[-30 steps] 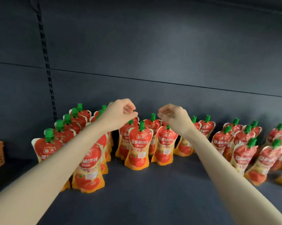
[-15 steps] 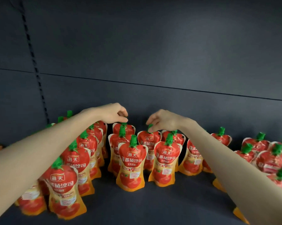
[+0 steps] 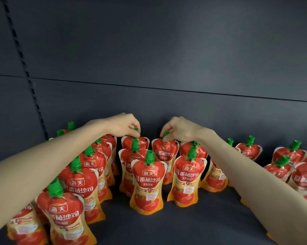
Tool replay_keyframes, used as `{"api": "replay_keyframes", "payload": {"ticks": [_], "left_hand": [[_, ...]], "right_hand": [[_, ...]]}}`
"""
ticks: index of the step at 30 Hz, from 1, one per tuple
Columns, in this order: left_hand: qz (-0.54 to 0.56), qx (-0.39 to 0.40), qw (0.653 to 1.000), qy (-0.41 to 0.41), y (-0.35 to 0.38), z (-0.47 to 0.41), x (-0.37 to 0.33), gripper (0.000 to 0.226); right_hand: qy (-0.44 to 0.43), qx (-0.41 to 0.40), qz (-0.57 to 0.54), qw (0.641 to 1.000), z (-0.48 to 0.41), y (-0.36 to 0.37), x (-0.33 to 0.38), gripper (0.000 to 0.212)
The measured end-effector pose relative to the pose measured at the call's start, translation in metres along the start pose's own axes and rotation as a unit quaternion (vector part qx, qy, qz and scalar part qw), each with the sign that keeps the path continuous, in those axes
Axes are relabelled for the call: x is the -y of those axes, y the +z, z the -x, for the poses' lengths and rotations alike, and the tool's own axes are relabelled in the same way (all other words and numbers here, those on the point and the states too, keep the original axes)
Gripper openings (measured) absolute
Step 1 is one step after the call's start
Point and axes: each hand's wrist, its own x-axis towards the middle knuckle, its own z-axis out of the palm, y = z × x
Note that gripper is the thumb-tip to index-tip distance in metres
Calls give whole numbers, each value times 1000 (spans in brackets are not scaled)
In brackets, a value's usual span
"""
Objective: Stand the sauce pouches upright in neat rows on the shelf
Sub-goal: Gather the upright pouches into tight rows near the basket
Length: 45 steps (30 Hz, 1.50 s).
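Several red and orange tomato sauce pouches with green caps stand upright on the dark shelf point(image 3: 193, 225). My left hand point(image 3: 121, 125) pinches the green cap of the rearmost pouch point(image 3: 131, 142) in the middle row. My right hand point(image 3: 180, 129) pinches the cap of the rear pouch point(image 3: 164, 151) in the row beside it. Two more pouches point(image 3: 146, 181) stand in front of these, with another point(image 3: 186, 179) to their right. A long row point(image 3: 82, 181) runs under my left forearm.
More pouches point(image 3: 289, 165) stand in a looser group at the right, partly behind my right forearm. The dark back panel point(image 3: 166, 68) rises close behind the rear pouches. A slotted upright point(image 3: 23, 64) runs down the left. Bare shelf floor lies in front.
Both hands have dropped from above the pouches onto the caps of two rear pouches and now pinch them. The view has moved closer and to the right.
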Motion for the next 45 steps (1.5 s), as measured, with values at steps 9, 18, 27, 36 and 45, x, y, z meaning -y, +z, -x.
{"api": "replay_keyframes", "payload": {"ticks": [9,18,27,36,45], "left_hand": [[6,1,1000,21,1,-2,0,13],[13,-2,1000,21,2,0,0,15],[-5,5,1000,13,1,2,-3,21],[25,4,1000,-11,-5,9,-3,35],[45,-75,995,49,-5,42,-20,25]], "right_hand": [[0,25,10,1000,-1,-4,1,21],[2,23,13,1000,2,-4,4,22],[14,15,-14,1000,6,-2,3,23],[22,-8,-43,999,9,-2,0,40],[-19,-139,-121,983,63,-7,1,26]]}}
